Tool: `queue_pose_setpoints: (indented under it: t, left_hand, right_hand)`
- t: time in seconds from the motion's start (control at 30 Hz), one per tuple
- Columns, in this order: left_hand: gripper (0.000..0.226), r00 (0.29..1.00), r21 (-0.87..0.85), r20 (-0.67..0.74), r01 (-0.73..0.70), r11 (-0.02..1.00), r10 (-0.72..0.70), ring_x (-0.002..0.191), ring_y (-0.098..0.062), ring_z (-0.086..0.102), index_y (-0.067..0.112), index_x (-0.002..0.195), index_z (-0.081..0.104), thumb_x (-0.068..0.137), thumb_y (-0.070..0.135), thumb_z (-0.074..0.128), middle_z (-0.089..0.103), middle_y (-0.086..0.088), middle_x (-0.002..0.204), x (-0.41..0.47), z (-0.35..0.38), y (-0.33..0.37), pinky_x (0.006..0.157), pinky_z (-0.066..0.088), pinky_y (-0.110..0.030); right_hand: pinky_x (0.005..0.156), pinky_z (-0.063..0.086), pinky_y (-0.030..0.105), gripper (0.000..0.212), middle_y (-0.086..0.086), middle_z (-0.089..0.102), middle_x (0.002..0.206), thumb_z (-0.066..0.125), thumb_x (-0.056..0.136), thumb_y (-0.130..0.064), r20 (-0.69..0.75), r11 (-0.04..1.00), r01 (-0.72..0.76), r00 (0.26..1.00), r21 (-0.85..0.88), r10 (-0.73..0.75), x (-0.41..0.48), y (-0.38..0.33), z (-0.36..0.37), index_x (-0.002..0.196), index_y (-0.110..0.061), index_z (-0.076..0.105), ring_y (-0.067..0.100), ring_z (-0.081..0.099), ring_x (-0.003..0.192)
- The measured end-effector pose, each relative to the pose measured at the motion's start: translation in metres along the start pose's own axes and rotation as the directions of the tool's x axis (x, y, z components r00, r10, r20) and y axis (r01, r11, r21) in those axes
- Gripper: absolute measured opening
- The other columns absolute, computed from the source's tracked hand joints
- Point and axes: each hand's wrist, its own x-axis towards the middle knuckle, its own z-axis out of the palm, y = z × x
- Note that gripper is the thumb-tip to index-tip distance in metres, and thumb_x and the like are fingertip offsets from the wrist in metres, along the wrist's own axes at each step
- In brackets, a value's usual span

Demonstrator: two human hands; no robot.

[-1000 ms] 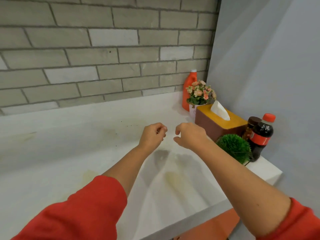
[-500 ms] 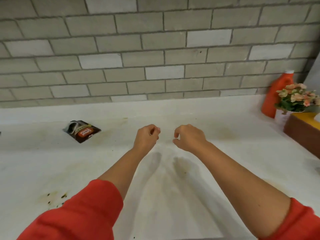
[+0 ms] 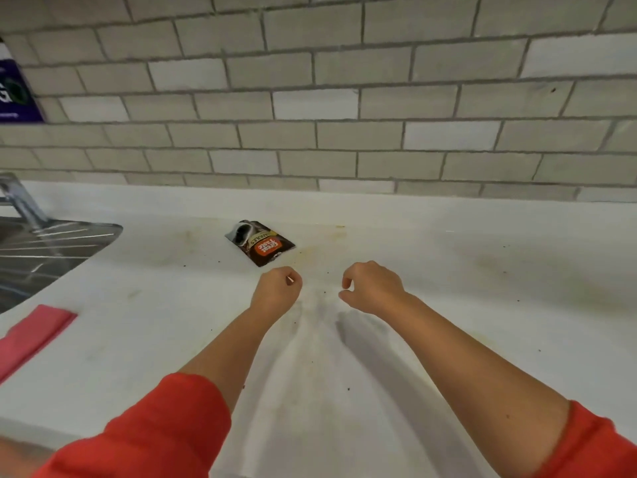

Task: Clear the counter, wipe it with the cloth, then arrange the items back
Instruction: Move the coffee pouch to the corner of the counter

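Both hands raised just above the white counter [image 3: 448, 305], side by side and near each other, well short of touching anything. Left hand [image 3: 275, 291] curled into a loose fist, nothing visibly in it apart from a pale glint at the knuckles, too small to identify. Right hand [image 3: 374, 288] half curled, thumb and forefinger narrowly apart, empty as far as can be seen. Just beyond the left hand, apart from it, a torn brown sachet [image 3: 260, 243] lying flat on the surface, probably the first thing to clear away. Scattered around it, dark specks and yellowish stains, presumably the reason for wiping. Pink cloth [image 3: 31, 336] folded flat near the front left edge, well apart from both hands, close to the steel sink drainer [image 3: 48, 250] and so likely parked there until needed. Clearing apparently not yet finished, wiping not yet begun. Likely next: reaching forward for the sachet with the nearer left hand.
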Motion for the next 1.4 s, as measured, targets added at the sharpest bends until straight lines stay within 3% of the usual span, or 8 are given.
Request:
queue_pose_setpoints:
  t: [0.2, 0.33, 0.53, 0.77, 0.93, 1.1, 1.3, 1.4]
  left_hand:
    - [0.022, 0.993, 0.038, -0.086, 0.088, 0.995, -0.084, 0.076, -0.018, 0.057, 0.016, 0.094, 0.067, 0.091, 0.007, 0.047, 0.062, -0.005, 0.094, 0.027, -0.007, -0.024, 0.064, 0.046, -0.024]
    - [0.032, 0.983, 0.096, -0.151, 0.118, 0.988, -0.103, 0.103, -0.019, 0.055, 0.013, 0.099, 0.07, 0.091, -0.002, 0.042, 0.057, -0.005, 0.114, 0.049, -0.015, -0.04, 0.077, 0.039, -0.019]
    - [0.033, 0.977, 0.148, -0.145, 0.176, 0.973, -0.155, 0.108, -0.024, 0.055, 0.008, 0.104, 0.068, 0.087, -0.004, 0.043, 0.058, -0.011, 0.12, 0.091, -0.022, -0.074, 0.082, 0.038, -0.02]
    - [0.038, 0.998, 0.381, -0.065, 0.002, 0.925, 0.024, 0.121, -0.027, 0.038, 0.013, 0.121, 0.058, 0.086, -0.002, 0.051, 0.039, -0.01, 0.134, 0.132, -0.026, -0.094, 0.1, 0.042, -0.035]
    - [0.036, 0.995, 0.44, 0.005, -0.092, 0.893, 0.1, 0.126, -0.025, 0.036, 0.017, 0.125, 0.055, 0.091, 0.004, 0.048, 0.037, -0.007, 0.136, 0.154, -0.029, -0.104, 0.101, 0.042, -0.037]
    - [0.024, 0.976, 0.488, 0.086, -0.215, 0.846, 0.198, 0.122, -0.022, 0.039, 0.016, 0.115, 0.062, 0.096, 0.016, 0.047, 0.045, -0.003, 0.129, 0.172, -0.032, -0.112, 0.096, 0.043, -0.032]
    - [0.023, 0.954, 0.269, -0.076, -0.26, 0.927, 0.29, 0.105, -0.032, 0.055, 0.002, 0.111, 0.059, 0.094, 0.002, 0.043, 0.051, -0.01, 0.127, 0.178, -0.039, -0.106, 0.086, 0.045, -0.036]
    - [0.019, 0.929, 0.097, -0.184, -0.307, 0.947, 0.32, 0.097, -0.035, 0.055, -0.002, 0.103, 0.059, 0.089, -0.007, 0.046, 0.058, -0.02, 0.107, 0.183, -0.05, -0.093, 0.078, 0.043, -0.034]
  right_hand:
    - [0.067, 0.041, 0.025, 0.019, 0.001, 0.064, 0.107, 0.055, 0.089, -0.027, 0.068, 0.998, 0.057, 0.996, 0.042, -0.059, 0.049, -0.016, 0.007, 0.104, -0.02, 0.065, 0.022, 0.061, 0.092]
    - [0.071, 0.041, 0.025, 0.025, 0.001, 0.063, 0.112, 0.055, 0.089, -0.03, 0.122, 0.993, 0.088, 0.988, 0.084, -0.098, 0.073, -0.025, 0.024, 0.111, -0.021, 0.062, 0.022, 0.06, 0.1]
    - [0.085, 0.044, 0.027, 0.032, 0.0, 0.057, 0.124, 0.056, 0.089, -0.03, 0.167, 0.988, 0.107, 0.978, 0.11, -0.125, 0.098, -0.035, 0.046, 0.119, -0.021, 0.06, 0.019, 0.055, 0.112]
    - [0.086, 0.044, 0.027, 0.032, -0.001, 0.058, 0.124, 0.057, 0.09, -0.03, 0.135, 0.99, 0.054, 0.988, 0.128, -0.072, 0.12, -0.043, 0.051, 0.12, -0.02, 0.06, 0.018, 0.054, 0.114]
    - [0.084, 0.042, 0.025, 0.03, -0.001, 0.059, 0.121, 0.056, 0.09, -0.03, 0.089, 0.99, 0.017, 0.996, 0.137, -0.03, 0.125, -0.046, 0.053, 0.118, -0.019, 0.062, 0.017, 0.055, 0.112]
    - [0.085, 0.044, 0.026, 0.031, 0.0, 0.06, 0.119, 0.057, 0.09, -0.029, 0.101, 0.989, -0.026, 0.995, 0.145, 0.011, 0.124, -0.044, 0.054, 0.118, -0.018, 0.062, 0.018, 0.056, 0.11]
    - [0.084, 0.043, 0.026, 0.029, 0.001, 0.061, 0.114, 0.058, 0.088, -0.029, 0.103, 0.983, -0.074, 0.993, 0.165, 0.058, 0.122, -0.041, 0.056, 0.115, -0.018, 0.063, 0.017, 0.056, 0.106]
    - [0.084, 0.044, 0.026, 0.029, 0.001, 0.061, 0.112, 0.058, 0.089, -0.03, 0.105, 0.981, -0.084, 0.992, 0.172, 0.067, 0.121, -0.045, 0.054, 0.115, -0.019, 0.063, 0.017, 0.056, 0.104]
